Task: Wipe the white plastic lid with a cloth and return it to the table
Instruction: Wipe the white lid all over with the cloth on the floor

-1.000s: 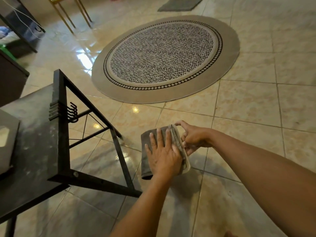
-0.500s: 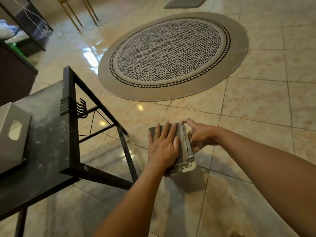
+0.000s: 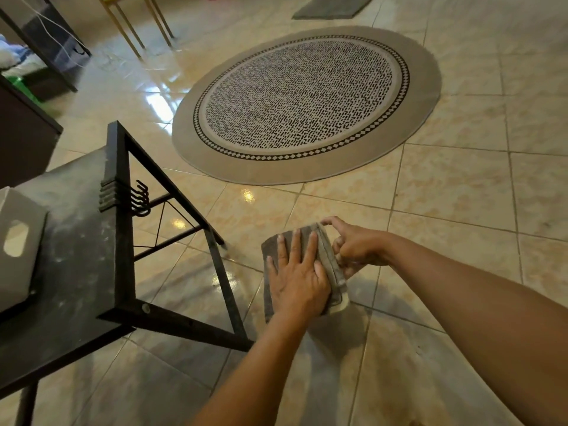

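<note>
I hold a folded grey cloth (image 3: 326, 256) in the air over the tiled floor, to the right of the dark table (image 3: 76, 256). My left hand (image 3: 296, 276) lies flat on the cloth, fingers spread, pressing it down. Underneath, only a small pale corner of the white plastic lid (image 3: 341, 307) shows at the cloth's lower right edge; the rest is hidden. My right hand (image 3: 353, 249) grips the right edge of the lid and cloth, forefinger stretched along the top.
A grey box with an oval handle hole (image 3: 17, 244) sits on the table's left part. Black hooks (image 3: 140, 201) hang off the table's edge. A round patterned rug (image 3: 304, 99) lies on the floor beyond, with a dark cabinet (image 3: 21, 142) at left.
My left hand has slid a little back and forth over the cloth. The head view shifted, so the table and box show more at left.
</note>
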